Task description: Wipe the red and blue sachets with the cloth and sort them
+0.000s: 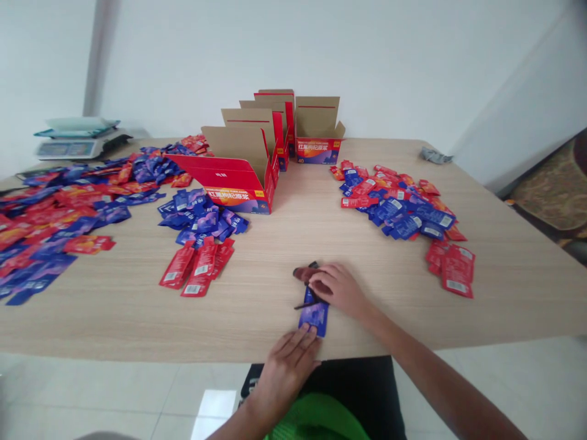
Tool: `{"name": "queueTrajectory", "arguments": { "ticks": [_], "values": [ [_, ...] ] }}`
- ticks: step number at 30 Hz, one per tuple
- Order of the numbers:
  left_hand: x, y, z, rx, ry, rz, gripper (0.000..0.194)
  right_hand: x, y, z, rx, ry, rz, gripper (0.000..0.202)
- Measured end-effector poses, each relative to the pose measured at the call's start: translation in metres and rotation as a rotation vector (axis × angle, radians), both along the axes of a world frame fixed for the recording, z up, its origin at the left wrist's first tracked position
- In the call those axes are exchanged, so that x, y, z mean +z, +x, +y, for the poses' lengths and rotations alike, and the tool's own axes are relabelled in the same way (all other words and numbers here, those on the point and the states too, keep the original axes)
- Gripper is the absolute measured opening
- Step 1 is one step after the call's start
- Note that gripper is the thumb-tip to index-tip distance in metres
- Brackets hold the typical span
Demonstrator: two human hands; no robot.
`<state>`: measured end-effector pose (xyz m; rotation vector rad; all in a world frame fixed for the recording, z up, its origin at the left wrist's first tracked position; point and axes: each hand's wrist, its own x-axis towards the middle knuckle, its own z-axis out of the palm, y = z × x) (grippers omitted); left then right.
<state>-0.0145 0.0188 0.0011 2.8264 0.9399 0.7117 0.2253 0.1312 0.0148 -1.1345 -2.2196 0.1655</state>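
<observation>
A blue sachet (314, 315) lies flat on the table in front of me. My left hand (293, 360) rests with fingers stretched out on its near end. Over its far end, my right hand (338, 288) is closed, thumb and fingertips together. At those fingertips are a dark brown item (301, 273) and a thin black strip (303, 305) crossing the sachet; I cannot tell what they are. The fingers hide part of both. Left of my hands lie several red sachets (202, 269) and a heap of blue sachets (197, 211).
Several red cartons with raised lids (236, 195) stand at the back middle, one (318, 150) beside the row. A mixed sachet pile (398, 205) lies to the right, a larger one (68, 214) to the left. A scale (73, 146) stands far left, a crumpled grey scrap (435, 156) far right.
</observation>
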Motion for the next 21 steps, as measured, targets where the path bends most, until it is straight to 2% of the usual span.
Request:
{"name": "queueTrajectory", "arguments": {
  "ticks": [2,4,7,8,10,13,15,17,19,21],
  "values": [
    [0.0,-0.001,0.001,-0.004,0.006,0.004,0.033,0.008,0.011,0.02,-0.063,0.024,-0.012,0.012],
    [-0.002,-0.001,0.001,-0.002,0.001,-0.002,0.032,0.021,0.015,0.027,-0.132,0.054,0.032,0.013],
    [-0.006,-0.002,-0.001,0.012,-0.013,-0.036,0.033,0.038,0.004,0.007,-0.186,0.088,0.192,0.017],
    [-0.008,-0.001,-0.002,0.015,-0.019,-0.049,0.033,0.04,-0.002,-0.007,-0.153,0.076,0.227,0.019],
    [-0.012,0.0,-0.005,0.033,-0.04,-0.089,0.03,0.038,-0.016,-0.034,0.008,0.021,0.189,0.02],
    [-0.014,0.003,-0.006,0.059,-0.078,-0.151,0.026,0.021,-0.028,-0.055,0.221,-0.044,0.052,0.011],
    [-0.013,0.003,-0.006,0.052,-0.075,-0.147,0.026,0.009,-0.025,-0.046,0.222,-0.04,0.028,0.009],
    [-0.01,0.003,-0.004,0.036,-0.044,-0.121,0.03,0.003,-0.014,-0.022,0.141,-0.018,0.018,0.01],
    [-0.008,0.002,-0.003,0.032,-0.024,-0.098,0.031,0.005,0.0,0.007,0.04,0.009,-0.007,0.011],
    [-0.006,0.002,-0.003,0.037,-0.033,-0.092,0.031,0.014,0.012,0.029,-0.051,0.031,-0.02,0.011]
  ]
}}
